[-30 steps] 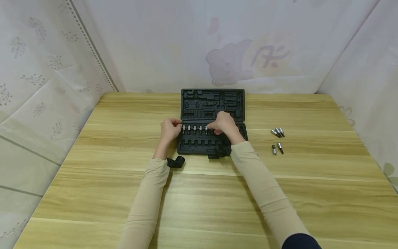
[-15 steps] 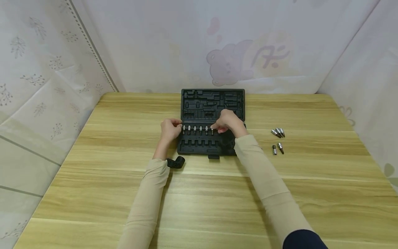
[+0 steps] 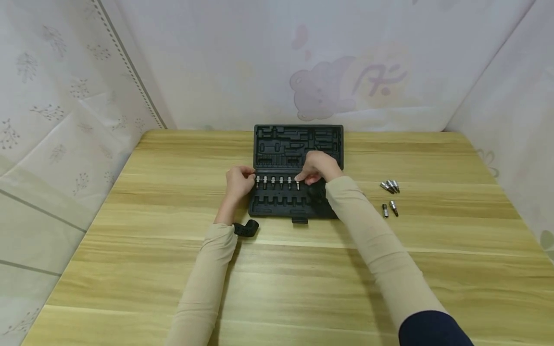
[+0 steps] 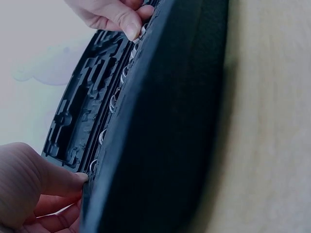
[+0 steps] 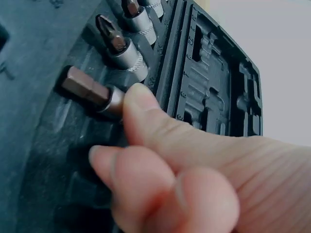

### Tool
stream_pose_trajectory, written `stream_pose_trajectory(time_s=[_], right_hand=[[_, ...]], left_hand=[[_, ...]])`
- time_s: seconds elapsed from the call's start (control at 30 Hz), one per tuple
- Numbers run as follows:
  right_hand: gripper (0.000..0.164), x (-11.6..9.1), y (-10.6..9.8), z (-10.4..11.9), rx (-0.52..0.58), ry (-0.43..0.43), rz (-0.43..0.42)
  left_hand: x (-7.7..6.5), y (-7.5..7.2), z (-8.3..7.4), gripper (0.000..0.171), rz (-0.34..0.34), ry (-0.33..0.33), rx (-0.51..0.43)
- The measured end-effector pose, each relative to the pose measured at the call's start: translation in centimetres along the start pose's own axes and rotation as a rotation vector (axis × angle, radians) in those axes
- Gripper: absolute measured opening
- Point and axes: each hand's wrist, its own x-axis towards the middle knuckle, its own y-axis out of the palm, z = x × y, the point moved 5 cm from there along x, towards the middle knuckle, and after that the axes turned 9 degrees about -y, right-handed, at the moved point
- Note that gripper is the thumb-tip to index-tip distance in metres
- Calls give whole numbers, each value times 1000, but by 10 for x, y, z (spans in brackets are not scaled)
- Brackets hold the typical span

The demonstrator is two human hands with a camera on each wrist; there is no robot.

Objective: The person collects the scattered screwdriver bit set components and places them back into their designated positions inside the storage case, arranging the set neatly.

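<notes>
An open black tool case (image 3: 277, 207) lies on the table, with a row of several silver bit sockets (image 3: 273, 181) seated in its tray. My left hand (image 3: 238, 183) grips the tray's left edge, thumb (image 4: 73, 180) on top and fingers bent at the side. My right hand (image 3: 319, 166) is over the tray at the right end of the row. Its straight thumb presses the silver socket end of a hex bit socket (image 5: 87, 90), while the other fingers bend loosely below, apart from it. Beside that one lies a Phillips bit socket (image 5: 124, 54).
The case's lid (image 3: 298, 144) stands open behind the tray, with moulded recesses. Right of the case, several loose bit sockets (image 3: 391, 186) lie in a group, and two more bit sockets (image 3: 393, 207) lie nearer. A black wrist mount (image 3: 246, 228) sits by the left forearm.
My right hand has shifted right along the row, from one bit socket to the hex bit socket at the end, which is now uncovered. My left hand keeps its grip on the case.
</notes>
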Motion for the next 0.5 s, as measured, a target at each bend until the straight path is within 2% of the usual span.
stream_pose_trajectory(time_s=[0.17,0.37,0.5], right_hand=[[37,0,-2,10,-89,44,69],[47,-2,-10,16,-259,120,55],[50,-5,-12,17,-305,121,35]], left_hand=[[0,-1,0,18,6,1,14],[-1,-2,-1,19,20,-3,13],[-1,-3,-2,18,20,-3,12]])
